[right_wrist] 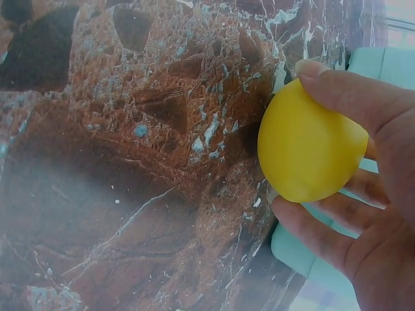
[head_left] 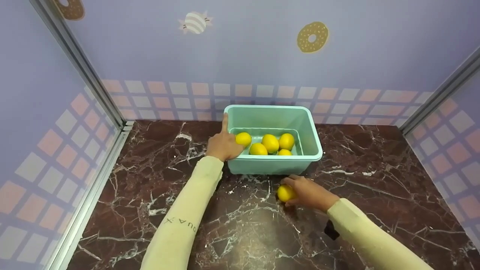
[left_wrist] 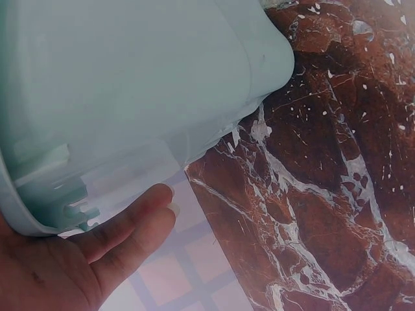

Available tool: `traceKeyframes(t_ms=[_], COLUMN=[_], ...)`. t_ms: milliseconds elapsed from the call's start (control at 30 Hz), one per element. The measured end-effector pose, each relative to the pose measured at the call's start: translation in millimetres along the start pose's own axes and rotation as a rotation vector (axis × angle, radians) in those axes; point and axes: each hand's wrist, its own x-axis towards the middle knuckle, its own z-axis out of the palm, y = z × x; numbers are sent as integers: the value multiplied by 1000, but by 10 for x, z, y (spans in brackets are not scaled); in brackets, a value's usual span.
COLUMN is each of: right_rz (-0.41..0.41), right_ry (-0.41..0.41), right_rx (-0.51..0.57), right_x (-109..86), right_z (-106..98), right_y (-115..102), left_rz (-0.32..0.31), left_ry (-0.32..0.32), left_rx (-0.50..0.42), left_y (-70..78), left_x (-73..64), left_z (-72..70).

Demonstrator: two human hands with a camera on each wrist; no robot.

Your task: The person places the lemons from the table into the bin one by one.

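A light green plastic basin [head_left: 272, 165] stands at the back of the table with several yellow lemons [head_left: 270, 143] in it. My left hand [head_left: 225, 146] holds its left rim, the thumb side over the inside and the index finger stretched along the edge. From the left wrist, two fingers [left_wrist: 139, 230] show outside the wall, beneath the rim. In front of the basin my right hand [head_left: 305, 193] grips a single lemon [right_wrist: 311, 146], thumb on one side and fingertips on the other. This lemon is close over the table.
The dark red marbled table [head_left: 240, 232] runs back to a lilac wall [head_left: 247, 48] with printed sweets and squares. Side panels with metal frame strips [head_left: 90, 202] border it left and right. A small black object [head_left: 331, 230] shows beneath the right sleeve.
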Motion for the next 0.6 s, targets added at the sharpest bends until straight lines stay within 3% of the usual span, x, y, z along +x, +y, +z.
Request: traceKeyframes(t_ms=[600], right_rz=[-51], right_ry=[20], right_rx=[-37], right_x=[-58], right_z=[-143], right_y=[-126], left_rz=[19], left_ry=[18], left_rx=[10], left_y=[-3], left_x=[-1], left_z=[14])
